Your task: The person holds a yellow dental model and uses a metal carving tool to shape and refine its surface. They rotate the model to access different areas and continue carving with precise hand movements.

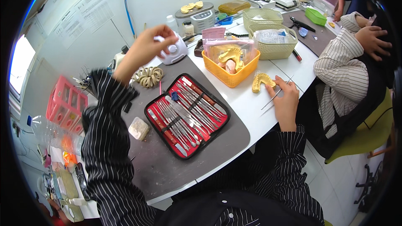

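Observation:
My right hand [286, 100] grips a thin metal dental instrument [269, 102], which slants out on both sides of the fingers. Its fingertips are beside a yellow horseshoe-shaped dental cast [257, 84] on the white tabletop; whether they touch it I cannot tell. My left hand [153, 44] is raised in front of a white device with a round knob [175, 54], fingers bent and apart from the thumb, with nothing visible in them. Between my arms lies an unzipped black case with red lining [171, 130], filled with several metal carving tools, some wooden-handled.
An orange basket [228, 78] holds bagged items and another yellow cast. Behind it are beige baskets [274, 52] and a digital scale [194, 16]. A small clear box [138, 129] and beige rings [148, 77] lie left of the case. A person in a striped sleeve [339, 60] sits at right.

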Demonstrator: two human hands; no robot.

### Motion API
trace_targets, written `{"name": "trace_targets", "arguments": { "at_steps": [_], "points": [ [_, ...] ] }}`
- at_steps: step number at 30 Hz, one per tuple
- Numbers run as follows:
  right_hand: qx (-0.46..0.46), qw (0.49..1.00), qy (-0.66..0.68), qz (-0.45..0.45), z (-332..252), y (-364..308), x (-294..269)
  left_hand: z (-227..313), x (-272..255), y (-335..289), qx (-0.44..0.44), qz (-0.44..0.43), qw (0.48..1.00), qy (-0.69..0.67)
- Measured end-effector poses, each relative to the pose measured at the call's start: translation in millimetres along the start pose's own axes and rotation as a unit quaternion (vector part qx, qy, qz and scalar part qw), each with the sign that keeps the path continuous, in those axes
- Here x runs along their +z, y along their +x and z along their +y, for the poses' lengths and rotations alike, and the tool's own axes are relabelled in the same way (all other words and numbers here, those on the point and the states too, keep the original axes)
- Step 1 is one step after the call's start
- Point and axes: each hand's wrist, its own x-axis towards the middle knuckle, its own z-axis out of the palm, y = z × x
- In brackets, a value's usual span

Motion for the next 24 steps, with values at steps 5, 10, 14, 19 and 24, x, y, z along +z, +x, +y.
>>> {"name": "trace_targets", "arguments": {
  "at_steps": [5,10,14,19,24],
  "points": [
    [0.015,1.0,0.008,0.005,-4.8,-1.2,4.5,-51.1,-19.6,98.3,-0.031,0.089,0.985,0.145],
    [0.007,1.0,0.011,0.017,-2.5,0.2,3.8,-103.0,-17.1,171.5,-0.025,0.155,0.977,0.142],
    [0.05,0.998,0.014,0.027,-10.2,1.9,-4.8,-122.1,-9.7,223.9,-0.071,0.167,0.978,0.099],
    [0.048,0.998,0.029,0.007,-19.8,5.8,-5.6,-140.7,-10.9,256.4,-0.127,0.212,0.957,0.151],
    [0.065,0.998,0.011,-0.009,-17.8,6.4,-7.1,-134.5,12.3,267.2,-0.109,0.239,0.915,0.305]
  ]
}}
